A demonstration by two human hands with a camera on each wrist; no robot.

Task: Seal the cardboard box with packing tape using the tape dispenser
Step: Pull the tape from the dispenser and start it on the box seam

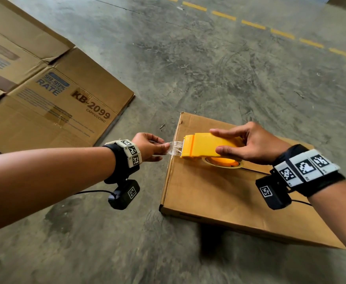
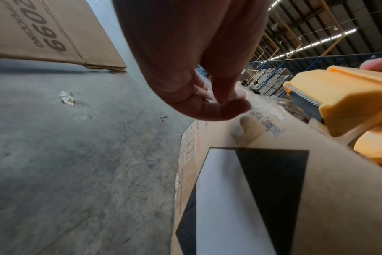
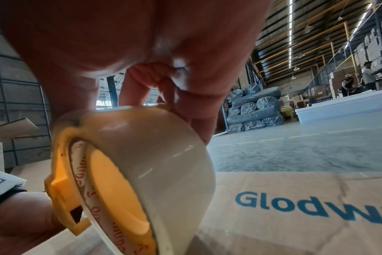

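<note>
A closed brown cardboard box (image 1: 219, 197) lies on the concrete floor. On its top, near the left edge, sits a yellow tape dispenser (image 1: 207, 146) with a roll of clear tape (image 3: 155, 158). My right hand (image 1: 248, 143) grips the dispenser from above, thumb on its near side. A short strip of clear tape (image 1: 174, 148) runs from the serrated blade (image 2: 305, 100) out past the box's left edge. My left hand (image 1: 149, 147) pinches the end of that strip between thumb and fingertips (image 2: 225, 103). The box side carries a black and white label (image 2: 246, 198).
Flattened printed cardboard sheets (image 1: 51, 93) lie on the floor at the left. A dashed yellow line (image 1: 280, 33) crosses the floor far off. Wrapped rolls (image 3: 255, 108), white bins (image 3: 338, 110) and people stand in the warehouse background. A scrap of crumpled film (image 2: 66, 97) lies on the floor.
</note>
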